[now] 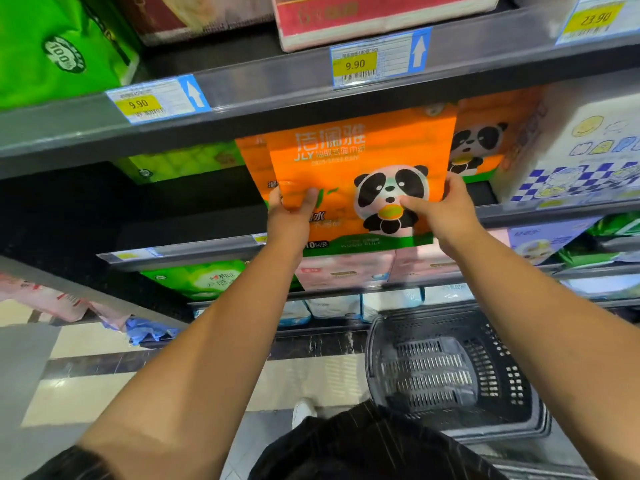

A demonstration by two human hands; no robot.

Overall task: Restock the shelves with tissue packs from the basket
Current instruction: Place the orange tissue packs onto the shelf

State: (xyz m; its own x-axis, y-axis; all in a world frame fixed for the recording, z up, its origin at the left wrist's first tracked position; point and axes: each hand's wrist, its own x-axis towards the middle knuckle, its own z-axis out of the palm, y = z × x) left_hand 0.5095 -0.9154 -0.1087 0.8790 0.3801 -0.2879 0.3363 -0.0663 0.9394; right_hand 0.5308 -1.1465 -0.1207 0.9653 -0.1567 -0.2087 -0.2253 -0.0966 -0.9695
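Note:
An orange tissue pack (pixel 360 150) with a panda print is held up at the mouth of the middle shelf (pixel 540 213). My left hand (pixel 289 220) grips its lower left edge, thumb on the front. My right hand (pixel 446 209) grips the right edge, thumb pressed on the panda. Behind it stand a second orange pack (pixel 251 161) on the left and another panda pack (pixel 485 143) on the right. The dark basket (pixel 450 368) sits on the floor below right, with nothing visible inside.
The shelf above (pixel 277 88) carries price tags (pixel 353 64) and green (pixel 52 46) and red packs. A white-and-blue checked pack (pixel 581 157) stands to the right. Green packs (pixel 180 161) lie deep at the left with dark open shelf beside them. Lower shelves hold pink and green packs.

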